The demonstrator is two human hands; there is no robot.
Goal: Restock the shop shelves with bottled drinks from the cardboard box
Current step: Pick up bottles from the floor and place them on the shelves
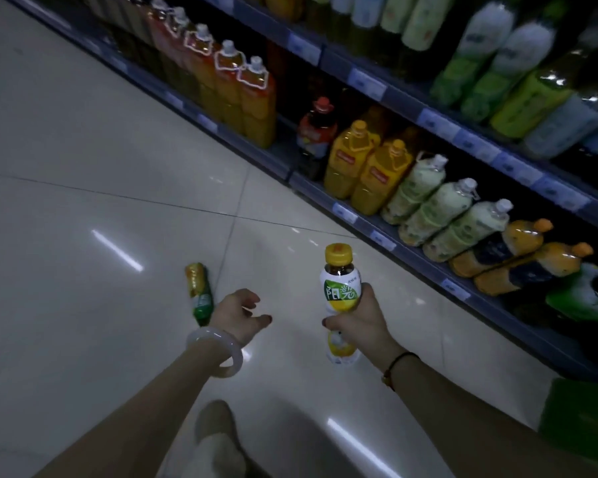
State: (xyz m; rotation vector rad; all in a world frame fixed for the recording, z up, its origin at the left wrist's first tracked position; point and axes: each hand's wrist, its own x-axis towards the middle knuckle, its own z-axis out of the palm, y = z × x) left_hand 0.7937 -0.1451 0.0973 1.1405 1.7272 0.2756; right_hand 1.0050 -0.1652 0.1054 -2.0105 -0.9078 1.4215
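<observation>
A small yellow-capped bottle (340, 288) with a white, green and yellow label stands upright in the right hand (359, 319), whose fingers and thumb wrap its lower half. It is held out over the aisle, just short of the front rail of the bottom shelf (418, 267). The left hand (239, 313) reaches forward beside it, fingers loosely spread and holding nothing. A second bottle (198, 293), green and orange, lies tilted just beyond that hand's knuckles; whether it rests on the tiles or touches the hand cannot be told. A white bangle (218, 353) circles the left wrist and a dark cord bracelet (399, 363) the right. On the bottom shelf, large orange bottles (359, 167) stand at the rail, next to a row of pale green bottles (439, 208). The upper shelf (404, 101), its rail hung with price tags, carries more green and white bottles, blurred. The shelving runs diagonally from upper left to lower right, leaving a broad stretch of glossy tiled floor (83, 167) to the left of both arms. A pale shoe (218, 426) shows between the forearms at the bottom edge, and a green object (580, 419), too dim to identify, sits at the lower right.
</observation>
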